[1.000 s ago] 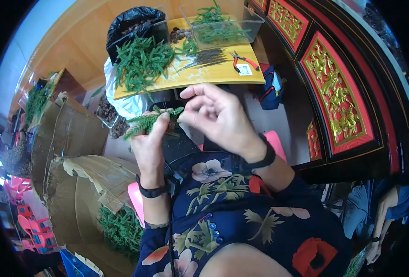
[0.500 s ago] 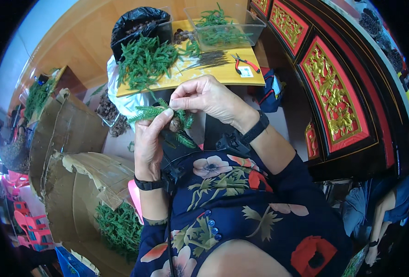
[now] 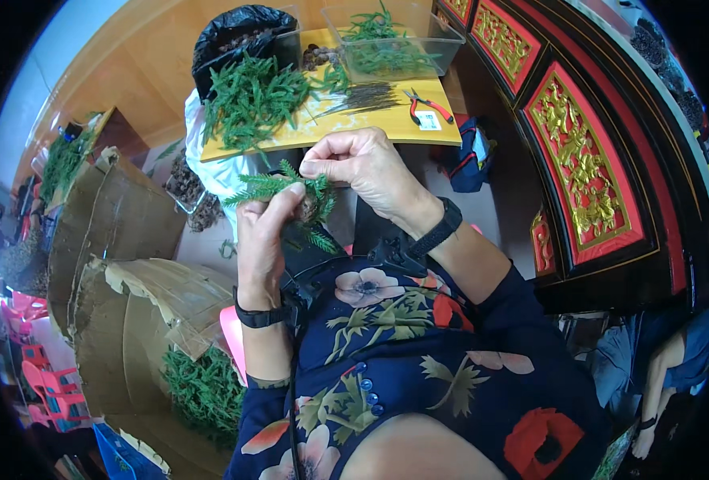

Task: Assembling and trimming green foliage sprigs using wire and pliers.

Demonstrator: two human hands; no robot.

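Observation:
Between the thumb and fingers of my left hand (image 3: 260,236) is a green artificial fir sprig (image 3: 258,189), its fronds spreading out on both sides. A small brown pine cone (image 3: 308,210) sits among the fronds, partly covered by my thumb. My right hand (image 3: 378,176) is just to the right and above, thumb and index finger pinched together at the top of the sprig. What that pinch holds is too small to make out. Both hands are over my lap, in front of the near edge of the yellow table (image 3: 346,136).
On the table are a heap of fir sprigs (image 3: 254,104), dark thin wires (image 3: 374,98), red-handled pliers (image 3: 430,108), a clear bin (image 3: 449,50) and a black bag (image 3: 238,22). A cardboard box (image 3: 134,352) with greenery stands at left; a carved cabinet (image 3: 578,160) at right.
My right hand has shifted slightly right, drawing its pinched fingers a little away from my left thumb. The left hand keeps its hold on the sprig.

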